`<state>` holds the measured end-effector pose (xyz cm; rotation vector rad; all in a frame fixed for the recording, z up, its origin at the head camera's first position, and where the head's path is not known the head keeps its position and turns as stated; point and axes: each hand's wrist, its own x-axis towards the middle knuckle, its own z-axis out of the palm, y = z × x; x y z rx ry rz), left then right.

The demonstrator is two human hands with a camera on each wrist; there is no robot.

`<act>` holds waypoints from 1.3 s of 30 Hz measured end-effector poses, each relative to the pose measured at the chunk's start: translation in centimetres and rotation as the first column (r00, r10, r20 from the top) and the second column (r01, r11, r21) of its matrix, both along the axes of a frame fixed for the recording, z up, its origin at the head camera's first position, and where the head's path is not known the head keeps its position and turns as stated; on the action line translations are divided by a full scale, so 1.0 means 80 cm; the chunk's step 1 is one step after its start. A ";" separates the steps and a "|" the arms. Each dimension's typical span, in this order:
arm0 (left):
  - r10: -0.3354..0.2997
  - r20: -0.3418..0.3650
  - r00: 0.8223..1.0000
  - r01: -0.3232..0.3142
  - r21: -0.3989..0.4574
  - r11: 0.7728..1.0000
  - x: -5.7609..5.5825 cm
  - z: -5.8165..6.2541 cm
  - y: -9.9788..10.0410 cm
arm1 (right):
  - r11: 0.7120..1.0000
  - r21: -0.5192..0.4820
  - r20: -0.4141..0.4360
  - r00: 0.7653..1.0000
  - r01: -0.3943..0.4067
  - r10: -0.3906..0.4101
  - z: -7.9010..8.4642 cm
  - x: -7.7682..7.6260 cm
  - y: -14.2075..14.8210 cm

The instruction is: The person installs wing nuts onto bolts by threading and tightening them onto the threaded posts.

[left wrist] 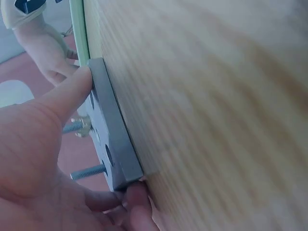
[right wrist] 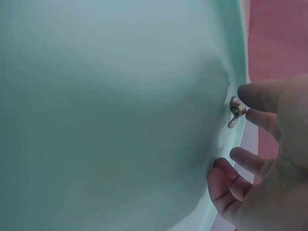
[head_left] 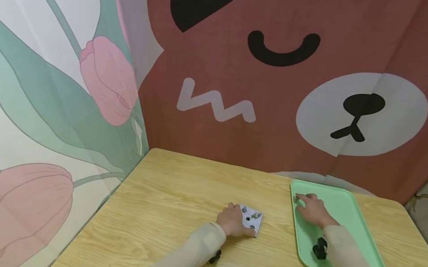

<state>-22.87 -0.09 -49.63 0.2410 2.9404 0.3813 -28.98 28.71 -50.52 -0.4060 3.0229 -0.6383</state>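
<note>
My left hand (head_left: 232,220) grips a small grey plate (head_left: 250,224) on the table by its edges, with the thumb at one end and fingers at the other. The plate has holes and upright bolts; a wing nut (left wrist: 83,126) sits on one bolt (left wrist: 73,127), while another bolt (left wrist: 88,172) stands bare. Over the far left of the green tray (head_left: 334,203), my right hand (head_left: 312,209) has its thumb and forefinger tips at a loose wing nut (right wrist: 236,111) by the tray's rim. Its other fingers are spread, and no firm pinch is visible.
The wooden table (head_left: 175,182) carries the tray on its right side. A raised rim runs round the tray. Behind the table hangs a brown bear-print cloth (head_left: 213,142), and a tulip-print cloth (head_left: 39,106) hangs at the left.
</note>
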 end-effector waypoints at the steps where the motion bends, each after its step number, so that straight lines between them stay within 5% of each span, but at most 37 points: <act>1: -0.012 0.002 1.000 0.012 0.003 1.000 -0.002 -0.001 -0.002 | 1.000 0.009 -0.008 1.000 -0.001 0.001 0.000 0.000 -0.001; 9: -0.105 0.059 0.993 0.099 0.087 0.991 -0.014 -0.002 -0.023 | 0.999 0.015 0.008 0.999 0.035 -0.035 -0.002 0.009 -0.005; 19: -0.047 -0.050 0.998 0.043 -0.080 0.996 0.000 -0.006 -0.005 | 1.000 -0.006 -0.013 1.000 0.026 -0.026 0.000 0.015 -0.002; 23: -0.086 -0.044 0.995 0.081 -0.095 0.992 -0.003 -0.005 -0.006 | 0.999 -0.014 0.029 0.999 0.031 -0.031 0.005 0.017 -0.001; 31: -0.271 0.077 0.960 0.267 0.057 0.962 -0.029 -0.006 -0.034 | 0.999 -0.010 0.096 0.994 0.052 -0.051 0.007 0.021 0.006; 39: -0.332 0.127 0.935 0.309 0.166 0.936 -0.041 -0.006 -0.051 | 0.994 -0.074 0.125 0.990 0.081 -0.072 0.010 0.027 0.008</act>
